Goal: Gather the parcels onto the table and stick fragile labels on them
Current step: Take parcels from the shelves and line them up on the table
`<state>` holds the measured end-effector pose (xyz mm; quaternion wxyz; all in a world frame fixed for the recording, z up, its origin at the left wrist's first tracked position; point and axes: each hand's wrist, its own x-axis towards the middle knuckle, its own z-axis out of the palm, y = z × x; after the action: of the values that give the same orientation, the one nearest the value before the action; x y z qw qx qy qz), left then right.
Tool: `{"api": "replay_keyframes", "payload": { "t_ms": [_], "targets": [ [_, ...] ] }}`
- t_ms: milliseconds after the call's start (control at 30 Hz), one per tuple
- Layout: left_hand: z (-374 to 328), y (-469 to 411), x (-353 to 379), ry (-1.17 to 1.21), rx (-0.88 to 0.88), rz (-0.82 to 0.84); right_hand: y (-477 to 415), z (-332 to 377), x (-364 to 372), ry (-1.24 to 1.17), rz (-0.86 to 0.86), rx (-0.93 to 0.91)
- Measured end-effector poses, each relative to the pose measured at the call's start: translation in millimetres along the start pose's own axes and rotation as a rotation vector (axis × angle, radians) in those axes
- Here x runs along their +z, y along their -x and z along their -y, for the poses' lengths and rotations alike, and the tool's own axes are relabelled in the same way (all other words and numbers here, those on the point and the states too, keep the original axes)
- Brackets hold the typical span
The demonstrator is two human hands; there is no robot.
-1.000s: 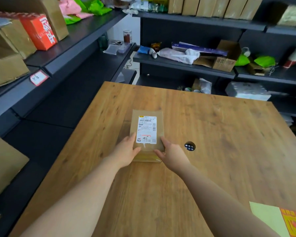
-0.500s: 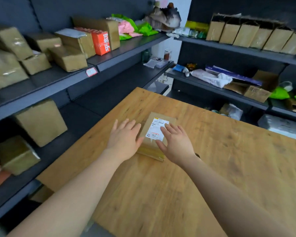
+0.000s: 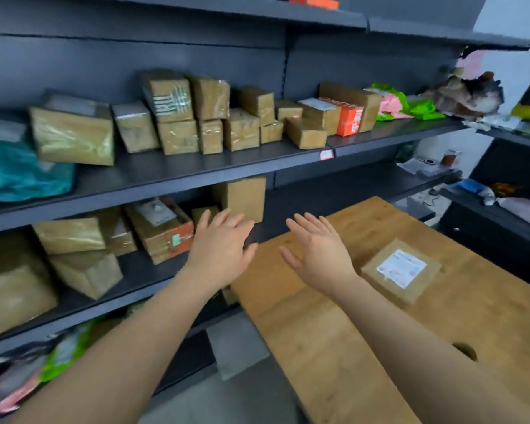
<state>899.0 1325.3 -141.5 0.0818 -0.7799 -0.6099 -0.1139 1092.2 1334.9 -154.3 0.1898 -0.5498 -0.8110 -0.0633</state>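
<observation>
Now the left hand (image 3: 221,249) and right hand (image 3: 315,252) have left the labelled parcel (image 3: 401,269) lying flat on the desk (image 3: 334,347), off to their right, and, each grip open and empty, stretch toward the upright brown box (image 3: 242,197) on the shelf (image 3: 141,278), likely the next parcel to gather.

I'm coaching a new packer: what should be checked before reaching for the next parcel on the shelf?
1. Left hand empty, fingers straight: ok.
2. Right hand empty: ok.
3. Parcel lies flat on the table: ok.
4. Bare table space beside it: ok.
5. Upright box on lower shelf, nothing stacked on it: ok.
6. Fragile label sheet: cannot tell, not in view.
</observation>
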Motion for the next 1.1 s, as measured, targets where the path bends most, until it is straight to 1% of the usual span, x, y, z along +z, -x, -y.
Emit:
{"api": "replay_keyframes", "payload": {
  "t_ms": [200,300,500,633,733,867,1100],
  "targets": [
    [86.4,73.6,-34.4,-0.049,-0.200,-0.060,-22.6,107.7,9.1,-0.115,-0.008,-0.204],
    [129.0,117.6,-53.8,-0.099,-0.300,-0.055,-30.0,170.5,14.5,-0.170,-0.029,-0.299],
    [221.1,222.1,-95.1,-0.139,-0.480,-0.072,-34.4,313.8,20.5,-0.234,0.010,-0.474],
    [276.2,297.2,-123.4,-0.222,-0.608,-0.077,-27.1,411.9,23.9,-0.306,0.050,-0.594],
    [309.7,353.5,-141.9,-0.264,-0.712,-0.078,-19.4,482.4,27.3,-0.348,0.060,-0.705],
    [349.0,424.6,-163.5,-0.320,-0.893,-0.062,-7.4,572.2,28.9,-0.409,0.064,-0.869],
    [403.9,547.8,-197.8,-0.383,-1.210,-0.043,17.4,728.7,32.0,-0.510,0.143,-1.139]
  ]
}}
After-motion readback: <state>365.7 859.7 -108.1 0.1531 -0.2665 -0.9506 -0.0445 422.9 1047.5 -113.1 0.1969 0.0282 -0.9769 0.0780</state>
